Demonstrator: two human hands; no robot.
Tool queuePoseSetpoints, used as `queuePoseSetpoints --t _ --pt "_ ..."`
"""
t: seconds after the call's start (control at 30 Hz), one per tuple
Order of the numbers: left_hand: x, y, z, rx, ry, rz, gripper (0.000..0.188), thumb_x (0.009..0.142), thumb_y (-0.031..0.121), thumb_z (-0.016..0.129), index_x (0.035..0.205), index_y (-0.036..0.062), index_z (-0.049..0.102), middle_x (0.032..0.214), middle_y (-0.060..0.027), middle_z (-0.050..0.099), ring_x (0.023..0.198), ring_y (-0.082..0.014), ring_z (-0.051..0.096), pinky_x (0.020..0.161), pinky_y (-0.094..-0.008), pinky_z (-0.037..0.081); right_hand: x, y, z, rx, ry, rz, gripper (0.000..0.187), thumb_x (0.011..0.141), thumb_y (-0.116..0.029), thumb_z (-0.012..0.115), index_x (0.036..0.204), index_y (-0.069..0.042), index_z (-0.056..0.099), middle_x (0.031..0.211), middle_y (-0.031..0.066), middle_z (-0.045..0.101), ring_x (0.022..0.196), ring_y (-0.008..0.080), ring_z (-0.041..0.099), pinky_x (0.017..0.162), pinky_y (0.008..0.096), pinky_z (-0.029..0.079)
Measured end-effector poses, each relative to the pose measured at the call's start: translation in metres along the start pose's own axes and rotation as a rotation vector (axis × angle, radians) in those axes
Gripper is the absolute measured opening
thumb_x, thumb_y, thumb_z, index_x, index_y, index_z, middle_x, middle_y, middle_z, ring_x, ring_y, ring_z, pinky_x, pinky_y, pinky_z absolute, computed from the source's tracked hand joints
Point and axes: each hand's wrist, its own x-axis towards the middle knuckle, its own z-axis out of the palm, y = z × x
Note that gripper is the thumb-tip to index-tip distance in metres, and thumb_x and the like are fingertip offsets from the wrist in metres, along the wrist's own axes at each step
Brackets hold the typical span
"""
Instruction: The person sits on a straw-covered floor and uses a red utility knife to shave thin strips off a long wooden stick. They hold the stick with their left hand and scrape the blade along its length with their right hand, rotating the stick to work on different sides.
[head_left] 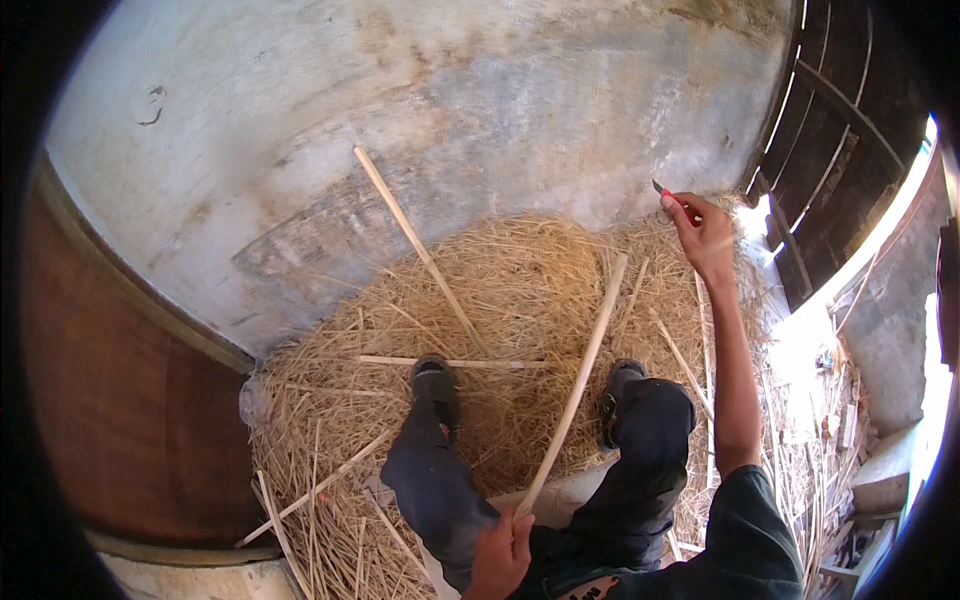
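My left hand [501,556] is closed round the lower end of a long pale wooden stick [574,397], close to my lap. The stick slants up and away to the right between my knees, its far end over the straw. Out to the far right, my right hand [704,234] is raised at the end of an outstretched arm. Its fingers grip a small knife with a red handle [677,201], the dark blade pointing up and left toward the wall. The knife and the stick are well apart.
Straw and thin shavings [520,260] cover the floor round my shoes. One pale stick [415,240] leans against the stained wall [480,110]; another stick [480,363] lies across by my feet. A brown panel [130,400] stands at left, dark wooden planks [840,130] at right.
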Motion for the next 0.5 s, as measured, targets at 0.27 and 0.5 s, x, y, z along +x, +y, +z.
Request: queuePoseSetpoints --t 0.27,0.5 --pt "0.049 0.009 -0.031 -0.757 -0.251 -0.515 0.047 0.118 0.048 0.044 0.106 0.0058 0.059 0.069 0.0049 0.045 0.056 -0.004 0.039 0.05 -0.024 0.033 -0.045 0.037 0.014 -0.522 -1.033 -0.063 0.046 0.094 -0.05 0.08 0.12 -0.013 0.082 0.112 0.0142 0.08 0.106 0.0318 0.075 0.094 0.0459 0.057" --pt "0.071 0.031 -0.035 -0.933 -0.392 -0.395 0.057 0.116 0.058 0.041 0.106 0.0047 0.06 0.065 0.0028 0.045 0.048 -0.0048 0.034 0.044 -0.0244 0.028 -0.086 0.007 0.027 0.597 -1.193 0.045 0.054 0.112 -0.047 0.061 0.137 0.0 0.066 0.086 -0.0009 0.063 0.065 0.0088 0.055 0.059 0.0256 0.044"
